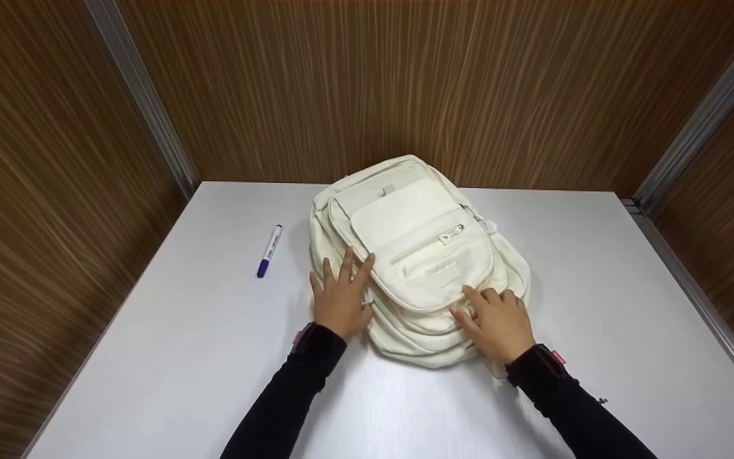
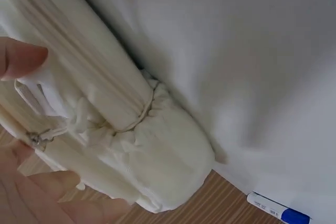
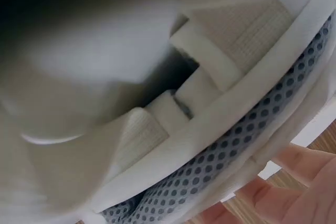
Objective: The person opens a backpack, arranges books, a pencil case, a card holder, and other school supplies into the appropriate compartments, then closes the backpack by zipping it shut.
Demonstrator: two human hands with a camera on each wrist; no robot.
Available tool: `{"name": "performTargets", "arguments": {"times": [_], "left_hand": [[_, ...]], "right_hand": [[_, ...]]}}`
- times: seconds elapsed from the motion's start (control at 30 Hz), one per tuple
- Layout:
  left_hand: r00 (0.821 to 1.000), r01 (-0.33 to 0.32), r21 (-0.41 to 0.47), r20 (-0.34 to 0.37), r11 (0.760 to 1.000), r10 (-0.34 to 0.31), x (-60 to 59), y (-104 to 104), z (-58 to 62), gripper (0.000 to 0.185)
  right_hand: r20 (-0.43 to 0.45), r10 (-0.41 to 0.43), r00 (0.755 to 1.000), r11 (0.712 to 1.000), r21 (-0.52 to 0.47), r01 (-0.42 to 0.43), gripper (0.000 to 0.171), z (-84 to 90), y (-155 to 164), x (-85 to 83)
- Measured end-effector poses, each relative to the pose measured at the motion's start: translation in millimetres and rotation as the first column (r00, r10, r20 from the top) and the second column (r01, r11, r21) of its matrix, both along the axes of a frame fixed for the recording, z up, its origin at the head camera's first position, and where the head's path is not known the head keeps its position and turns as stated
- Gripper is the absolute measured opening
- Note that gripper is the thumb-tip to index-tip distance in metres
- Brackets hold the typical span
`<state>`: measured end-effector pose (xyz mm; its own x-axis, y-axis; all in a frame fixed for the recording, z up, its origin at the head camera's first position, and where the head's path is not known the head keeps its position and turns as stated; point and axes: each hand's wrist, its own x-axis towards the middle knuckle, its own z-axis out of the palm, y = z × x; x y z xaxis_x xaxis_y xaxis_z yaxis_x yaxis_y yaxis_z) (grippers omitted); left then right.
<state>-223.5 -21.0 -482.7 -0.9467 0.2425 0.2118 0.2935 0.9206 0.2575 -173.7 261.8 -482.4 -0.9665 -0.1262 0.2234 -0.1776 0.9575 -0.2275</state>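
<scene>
A cream backpack (image 1: 418, 210) lies on the white table, front face up, tilted slightly. Its front pocket has a small zipper with a triangular pull (image 1: 450, 236). My left hand (image 1: 341, 296) rests with spread fingers along the bag's left side. In the left wrist view, its thumb (image 2: 23, 59) and fingers sit on either side of a zipper pull (image 2: 37, 138), above a gathered side pocket (image 2: 163, 156). My right hand (image 1: 501, 322) grips the lower right edge of the bag with bent fingers. Straps and grey mesh (image 3: 210, 166) show in the right wrist view.
A white marker with a blue cap (image 1: 269, 252) lies on the table (image 1: 201, 331) left of the bag. Wood-grain panels (image 1: 405, 83) enclose the back and both sides, with metal strips at the corners.
</scene>
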Motion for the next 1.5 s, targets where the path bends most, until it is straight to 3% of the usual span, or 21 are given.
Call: {"name": "performTargets", "arguments": {"times": [0.1, 0.2, 0.33, 0.47, 0.6, 0.9, 1.2, 1.5], "left_hand": [[0.999, 0.031, 0.038, -0.011, 0.999, -0.031, 9.2, 7, 3.5, 0.086], [0.992, 0.11, 0.014, -0.061, 0.994, -0.109, 26.8, 24, 4.6, 0.082], [0.97, 0.204, -0.146, -0.107, 0.968, -0.22, 50.7, 52, -1.4, 0.087], [0.963, 0.197, -0.272, -0.126, 0.942, -0.238, 59.6, 67, -13.4, 0.096], [0.96, 0.197, -0.257, -0.146, 0.946, -0.239, 55.6, 63, -21.4, 0.095], [0.962, 0.224, -0.182, -0.114, 0.957, -0.247, 42.0, 37, -21.1, 0.093], [0.966, 0.22, -0.158, -0.104, 0.963, -0.238, 27.7, 7, -18.1, 0.089], [0.984, 0.162, -0.067, -0.067, 0.985, -0.166, 16.8, -24, -20.2, 0.084]], "right_hand": [[0.015, -0.003, 1.0, 0.999, -0.038, 0.003, 0.054, 1.5, 8, -3.2], [0.05, -0.013, 0.999, 0.995, -0.097, 0.018, 0.054, 5.8, 23, -11.9], [0.128, 0.003, 0.992, 0.987, -0.161, 0.017, 0.059, 12.1, 46, -28.5], [0.215, 0.051, 0.975, 0.981, -0.193, -0.009, 0.06, 10.7, 63, -40.4], [0.225, 0.061, 0.972, 0.982, -0.186, -0.018, 0.058, 4.1, 67, -39.2], [0.185, 0.065, 0.981, 0.991, -0.131, -0.041, 0.055, 5.6, 55, -31.2], [0.043, 0.074, 0.996, 0.997, -0.042, -0.072, 0.042, 1.0, 31, -12.6], [-0.045, 0.153, 0.987, 0.988, -0.012, -0.154, 0.034, -2.8, 3, 0.9]]}}
